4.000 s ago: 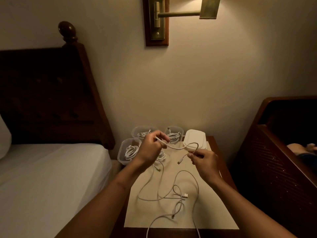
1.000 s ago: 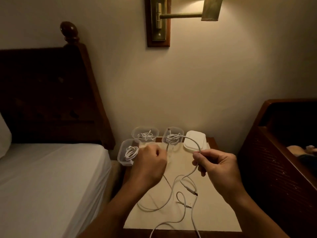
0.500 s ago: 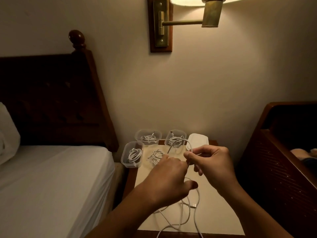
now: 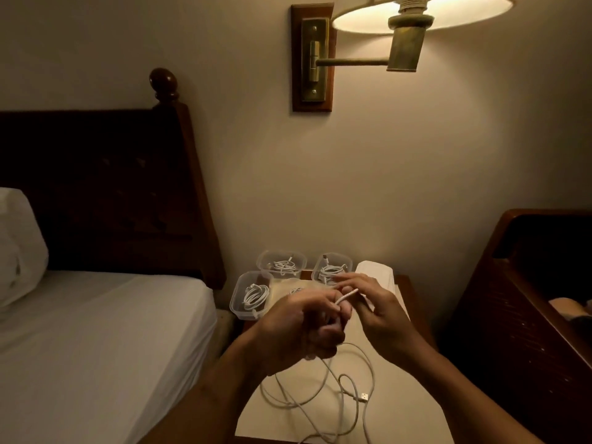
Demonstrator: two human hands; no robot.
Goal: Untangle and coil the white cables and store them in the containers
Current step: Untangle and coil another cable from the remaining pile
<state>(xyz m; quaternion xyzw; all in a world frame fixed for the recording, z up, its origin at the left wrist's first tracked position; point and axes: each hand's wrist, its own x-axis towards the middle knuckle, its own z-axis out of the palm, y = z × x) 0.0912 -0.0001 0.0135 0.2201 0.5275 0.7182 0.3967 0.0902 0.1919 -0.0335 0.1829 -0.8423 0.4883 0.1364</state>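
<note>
Gripping thin white cable (image 4: 346, 296) above small wooden bedside table (image 4: 404, 281): left hand (image 4: 301, 328) curled round it, right hand (image 4: 376, 312) pinching its end. Slack loops at near edge; clear plastic containers (image 4: 235, 301) at far-left corner.

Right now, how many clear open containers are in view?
4: back left container, back right container, front left container, and a fourth container mostly hidden behind the left hand. More may be hidden.

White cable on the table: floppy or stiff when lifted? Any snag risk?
Likely floppy: the cable lies in slack, overlapping loops. Probably light, since it looks thin. The loops cross near the plug, so lifting one stretch may drag the others into a tangle.
</note>
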